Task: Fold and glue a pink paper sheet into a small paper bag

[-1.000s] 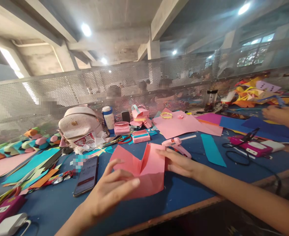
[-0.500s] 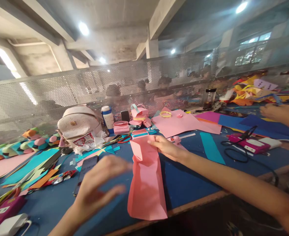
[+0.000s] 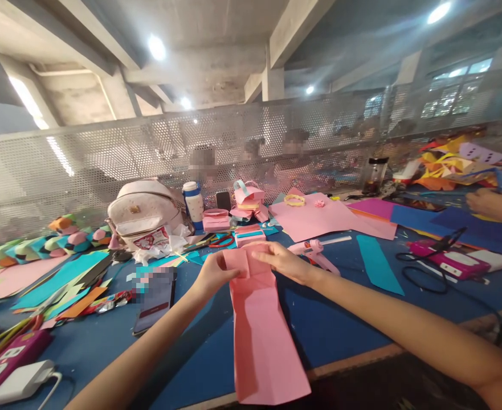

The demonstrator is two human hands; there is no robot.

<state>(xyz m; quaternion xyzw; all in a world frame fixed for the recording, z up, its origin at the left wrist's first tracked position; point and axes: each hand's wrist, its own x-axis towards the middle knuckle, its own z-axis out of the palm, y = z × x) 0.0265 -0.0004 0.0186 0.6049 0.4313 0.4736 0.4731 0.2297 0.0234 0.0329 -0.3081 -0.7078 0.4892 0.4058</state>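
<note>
A long pink folded paper (image 3: 265,341) stretches from the middle of the blue table toward its front edge, creased across and along its sides. My left hand (image 3: 214,273) pinches the left side of its far end, thumb on top. On the right side of that same end, my right hand (image 3: 280,261) has its fingers closed on the paper. Just beyond my hands lies a small pink piece with a blue strip (image 3: 249,234). A pink glue gun (image 3: 313,250) rests beside my right hand.
A phone (image 3: 155,302) lies left of the paper. Behind stand a white backpack (image 3: 143,213), a bottle (image 3: 194,205) and pink paper boxes (image 3: 248,202). Colored sheets, scissors and power strips (image 3: 449,259) lie around. Another person's hand (image 3: 492,205) is at far right.
My left hand has moved up and right and taken hold of the paper's far end. The pink paper's near end has shifted slightly right and nearer. The glue gun shows more fully.
</note>
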